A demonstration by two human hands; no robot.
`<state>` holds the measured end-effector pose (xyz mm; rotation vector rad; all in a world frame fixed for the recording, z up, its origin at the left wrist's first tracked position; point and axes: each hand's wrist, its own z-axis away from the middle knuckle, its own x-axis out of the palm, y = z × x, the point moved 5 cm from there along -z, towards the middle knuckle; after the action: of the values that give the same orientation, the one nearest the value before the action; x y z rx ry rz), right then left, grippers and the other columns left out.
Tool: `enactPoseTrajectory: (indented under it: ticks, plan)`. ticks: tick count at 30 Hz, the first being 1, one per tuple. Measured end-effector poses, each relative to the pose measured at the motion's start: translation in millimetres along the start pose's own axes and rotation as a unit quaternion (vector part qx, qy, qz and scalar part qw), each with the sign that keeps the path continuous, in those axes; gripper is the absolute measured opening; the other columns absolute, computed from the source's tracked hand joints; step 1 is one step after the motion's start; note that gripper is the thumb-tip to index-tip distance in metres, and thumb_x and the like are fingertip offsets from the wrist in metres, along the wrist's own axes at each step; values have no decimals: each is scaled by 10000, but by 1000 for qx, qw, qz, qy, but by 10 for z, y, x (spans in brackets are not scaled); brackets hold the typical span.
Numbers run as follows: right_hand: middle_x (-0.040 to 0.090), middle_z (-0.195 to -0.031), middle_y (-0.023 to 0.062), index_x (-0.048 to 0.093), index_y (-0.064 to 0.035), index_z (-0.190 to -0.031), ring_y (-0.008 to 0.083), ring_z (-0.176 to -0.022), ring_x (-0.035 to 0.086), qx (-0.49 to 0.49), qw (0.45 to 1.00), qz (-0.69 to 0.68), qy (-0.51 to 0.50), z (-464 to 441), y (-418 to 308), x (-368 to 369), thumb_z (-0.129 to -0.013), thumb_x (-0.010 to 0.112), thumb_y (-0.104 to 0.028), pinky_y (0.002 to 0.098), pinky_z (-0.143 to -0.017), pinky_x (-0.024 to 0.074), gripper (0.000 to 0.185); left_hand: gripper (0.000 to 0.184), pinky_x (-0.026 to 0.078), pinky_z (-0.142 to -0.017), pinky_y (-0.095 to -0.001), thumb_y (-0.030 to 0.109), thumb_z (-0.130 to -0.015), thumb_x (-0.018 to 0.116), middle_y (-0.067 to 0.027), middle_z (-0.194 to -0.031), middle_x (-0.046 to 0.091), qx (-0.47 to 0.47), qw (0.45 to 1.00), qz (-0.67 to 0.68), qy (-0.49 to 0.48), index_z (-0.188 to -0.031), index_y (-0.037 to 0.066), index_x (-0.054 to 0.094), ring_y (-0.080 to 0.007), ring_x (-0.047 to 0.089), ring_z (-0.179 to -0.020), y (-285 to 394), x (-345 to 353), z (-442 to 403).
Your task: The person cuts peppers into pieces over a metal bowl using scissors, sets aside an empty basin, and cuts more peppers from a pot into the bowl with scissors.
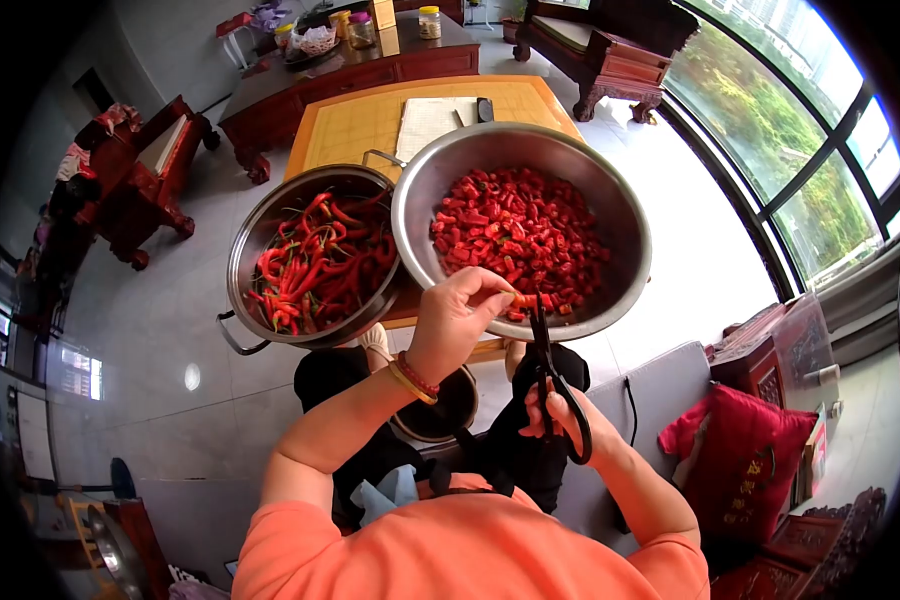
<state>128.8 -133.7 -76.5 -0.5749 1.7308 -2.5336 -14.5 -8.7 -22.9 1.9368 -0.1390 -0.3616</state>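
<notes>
My left hand [462, 318] pinches a short red chili piece [525, 300] over the near rim of a wide metal bowl [625, 215]. Black scissors [547, 350] are in my right hand [568, 420], their blades pointing up beside the chili piece. Many cut red pieces [520, 235] lie in that bowl. To its left, a steel pot [245, 270] with side handles holds whole red chilies [320, 260].
Both vessels stand on a yellow wooden table [345, 115], with a paper pad [435, 120] behind them. A dark container [440, 405] sits on the floor between the legs. A red cushion [755, 465] lies at right.
</notes>
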Motion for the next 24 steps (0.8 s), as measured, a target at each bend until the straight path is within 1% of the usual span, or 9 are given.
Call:
enactPoseTrajectory:
  ticks: [2,3,7,12,17,19,22,23,24]
  plan:
    - [434,-757,47,461,11,-960,126,-669,481,6,1000,-2,10,-30,7,-22,-901,497,-368,308,-701,507,385,68,478,-651,-194,16,-821,605,-26,-775,636,7,1000,-4,-14,-887,-1,611,-60,593,-696,12,40,27]
    - [434,-718,34,467,-1,-910,116,-612,470,-1,999,-12,30,-32,6,-15,-907,486,-363,301,-654,517,363,58,466,-631,-225,13,-793,620,-61,-773,612,-11,1000,20,-10,-847,2,604,-99,590,-697,2,41,23]
    - [408,-613,5,468,-26,-811,98,-490,419,51,996,-53,50,-14,-5,1,-913,466,-373,299,-555,520,362,56,479,-648,-194,16,-831,591,-31,-766,635,-27,999,16,-9,-884,-1,602,-66,599,-695,-85,28,7]
    - [419,-623,11,475,-18,-830,100,-498,420,53,996,-48,46,18,-34,-23,-916,445,-398,307,-568,524,391,34,476,-634,-193,36,-831,606,-20,-751,635,-49,998,39,20,-846,12,586,-65,600,-686,-100,27,-6]
    - [450,-737,24,478,-11,-936,100,-609,458,63,996,-68,-11,64,42,46,-919,434,-400,301,-682,522,391,70,468,-620,-240,35,-795,634,-52,-730,611,16,998,-12,58,-803,19,566,-112,596,-665,28,-8,-1]
    - [450,-745,24,480,-12,-948,98,-617,458,49,996,-65,-21,54,38,79,-919,435,-396,297,-691,521,388,85,462,-621,-264,32,-774,648,-59,-735,599,49,996,-28,70,-802,26,568,-147,588,-668,80,11,12]
    - [442,-729,22,479,-8,-952,98,-612,450,37,997,-64,-16,17,38,94,-920,430,-400,290,-691,520,396,119,444,-637,-315,22,-728,667,-67,-743,573,167,972,-150,69,-800,37,574,-219,548,-698,172,54,38]
    - [439,-724,22,479,-7,-950,98,-610,449,41,997,-69,-12,5,48,87,-921,428,-402,291,-690,520,400,146,424,-657,-348,16,-694,675,-64,-742,559,170,974,-135,66,-794,47,573,-257,511,-731,189,67,46]
    - [436,-718,22,478,-6,-947,98,-608,448,44,996,-74,-8,-5,52,85,-921,426,-405,291,-689,521,403,145,425,-662,-344,14,-695,674,-63,-743,561,177,972,-137,67,-792,47,572,-255,513,-735,209,69,48]
